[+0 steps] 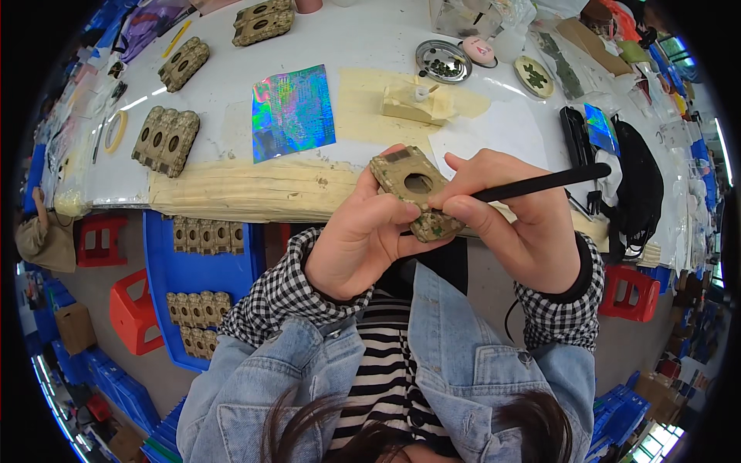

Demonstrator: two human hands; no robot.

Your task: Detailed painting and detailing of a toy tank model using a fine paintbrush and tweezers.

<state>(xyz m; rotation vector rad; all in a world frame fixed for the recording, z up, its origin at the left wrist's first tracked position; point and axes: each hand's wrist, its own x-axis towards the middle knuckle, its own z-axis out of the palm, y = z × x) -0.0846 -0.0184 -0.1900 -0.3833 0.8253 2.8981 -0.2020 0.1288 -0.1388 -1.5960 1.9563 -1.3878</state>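
My left hand (347, 245) grips a camouflage model tank hull (397, 171) just above the table's front edge, fingers beneath and thumb on its side. The hull has a round hole in its top and a small green patch near its lower end. My right hand (529, 228) pinches a slim black pen-shaped tool (552, 182), its blunt end pointing right. The tool's tip meets the hull beside the hole, but my fingertips hide it. Beyond my hands lie a shiny holographic sheet (294, 113) and a cream block (417, 104) with a small cup on it.
More hulls (165, 140) stand at the table's left and far side. A metal dish (465, 71) holds small dark green pieces; a round pale dish (532, 66) holds green ones. Rows of hulls fill a blue tray (158, 270) below left. A black bag (641, 181) lies right.
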